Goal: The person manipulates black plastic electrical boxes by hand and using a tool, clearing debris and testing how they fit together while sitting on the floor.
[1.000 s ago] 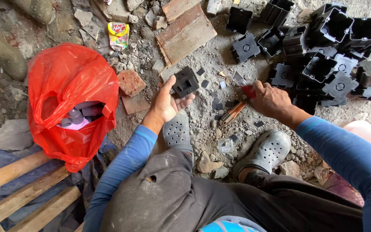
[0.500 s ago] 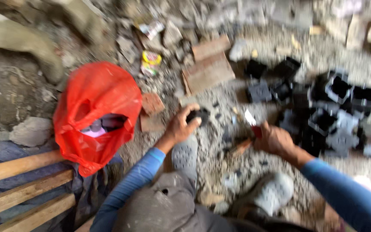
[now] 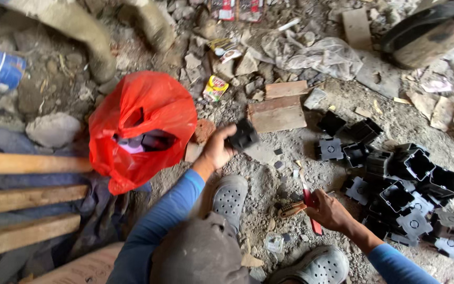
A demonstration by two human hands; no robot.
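Left hand (image 3: 219, 150) closed around a small black plastic box (image 3: 244, 135), held above the rubble-strewn ground (image 3: 269, 184), just right of the red plastic bag (image 3: 143, 131) and beside a flat wooden board (image 3: 279, 113). Right hand (image 3: 329, 210) gripping a red-handled tool (image 3: 311, 208), blade pointing up toward the box; a wooden-handled tool (image 3: 292, 209) lies touching or just beside this hand, cannot tell which. Pile of similar black boxes (image 3: 405, 189) on the ground to the right. Grey clogs (image 3: 229, 194) near the bottom edge. Wooden planks (image 3: 22, 200) at left.
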